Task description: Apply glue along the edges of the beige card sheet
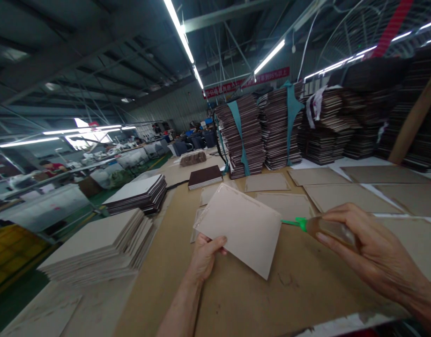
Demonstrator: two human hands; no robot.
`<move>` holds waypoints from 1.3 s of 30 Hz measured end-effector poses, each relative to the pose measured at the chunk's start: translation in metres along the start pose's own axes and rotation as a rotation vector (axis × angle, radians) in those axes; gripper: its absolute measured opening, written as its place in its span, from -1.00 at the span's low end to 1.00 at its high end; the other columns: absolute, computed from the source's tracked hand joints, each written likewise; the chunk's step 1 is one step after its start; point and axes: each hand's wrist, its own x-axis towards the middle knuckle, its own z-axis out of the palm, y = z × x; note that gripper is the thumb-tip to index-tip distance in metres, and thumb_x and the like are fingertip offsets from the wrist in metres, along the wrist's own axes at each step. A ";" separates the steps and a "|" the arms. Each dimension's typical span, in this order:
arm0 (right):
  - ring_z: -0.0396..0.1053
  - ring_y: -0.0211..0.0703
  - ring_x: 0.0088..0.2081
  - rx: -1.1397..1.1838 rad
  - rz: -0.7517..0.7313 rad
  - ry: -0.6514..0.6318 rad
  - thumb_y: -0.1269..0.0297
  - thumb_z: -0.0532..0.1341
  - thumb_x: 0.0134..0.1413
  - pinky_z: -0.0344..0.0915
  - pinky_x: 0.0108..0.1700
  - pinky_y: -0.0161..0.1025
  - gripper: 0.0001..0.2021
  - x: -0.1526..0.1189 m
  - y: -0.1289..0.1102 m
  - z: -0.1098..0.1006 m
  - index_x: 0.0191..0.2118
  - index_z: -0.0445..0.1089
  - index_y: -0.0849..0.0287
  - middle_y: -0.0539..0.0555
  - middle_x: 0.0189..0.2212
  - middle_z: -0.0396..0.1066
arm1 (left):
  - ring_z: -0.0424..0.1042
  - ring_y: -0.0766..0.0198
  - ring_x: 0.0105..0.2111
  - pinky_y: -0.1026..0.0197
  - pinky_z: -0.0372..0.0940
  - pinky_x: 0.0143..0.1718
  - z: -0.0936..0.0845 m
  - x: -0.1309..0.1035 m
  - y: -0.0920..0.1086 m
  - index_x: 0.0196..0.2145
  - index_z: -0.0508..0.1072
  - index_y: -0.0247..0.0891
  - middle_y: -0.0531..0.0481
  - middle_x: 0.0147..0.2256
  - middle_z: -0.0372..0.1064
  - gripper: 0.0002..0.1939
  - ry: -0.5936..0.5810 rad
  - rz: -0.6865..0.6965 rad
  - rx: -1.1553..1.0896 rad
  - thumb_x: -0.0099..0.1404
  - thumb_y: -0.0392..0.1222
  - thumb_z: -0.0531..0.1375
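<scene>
A brown paper-covered desk [236, 304] carries flat grey boards [352, 196] laid side by side on its right half. At the far end stand tall stacks of dark boards [247, 135] tied with teal straps [238, 131]. A small dark stack [204, 177] lies just before them. On the left, two stacks of pale sheets [103, 243] sit near and farther. Strip lights [182, 35] run overhead.

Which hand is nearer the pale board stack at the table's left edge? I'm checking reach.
Left. The left hand, holding a card sheet, is just right of the stack; the right hand is far across.
</scene>
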 end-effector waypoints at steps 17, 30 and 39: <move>0.49 0.00 -0.18 0.035 -0.018 0.025 -0.03 0.24 0.55 0.37 -0.20 -0.07 -0.77 0.000 0.000 0.007 0.00 0.45 -0.01 0.02 -0.15 0.46 | 0.44 0.30 -0.52 0.34 0.36 -0.61 0.002 0.001 0.001 -0.23 0.65 -0.31 -0.03 -0.42 0.62 -0.44 0.011 0.002 -0.020 -0.17 -0.05 0.66; 0.49 0.13 -0.15 0.081 0.150 0.146 -0.23 0.28 0.46 0.39 -0.15 0.05 -0.65 -0.012 -0.006 0.007 0.01 0.46 -0.06 0.04 -0.11 0.47 | 0.50 0.27 -0.50 0.34 0.38 -0.60 0.004 0.002 0.000 -0.22 0.62 -0.30 -0.04 -0.37 0.64 -0.43 0.076 0.010 -0.058 -0.19 -0.10 0.65; 0.48 0.15 -0.15 0.010 0.095 0.151 -0.21 0.23 0.49 0.39 -0.14 0.09 -0.64 -0.010 -0.003 0.015 0.02 0.42 -0.03 0.07 -0.11 0.45 | 0.44 0.31 -0.56 0.33 0.36 -0.60 0.003 0.002 -0.001 -0.22 0.62 -0.30 -0.02 -0.44 0.61 -0.45 0.050 0.005 -0.049 -0.16 -0.09 0.64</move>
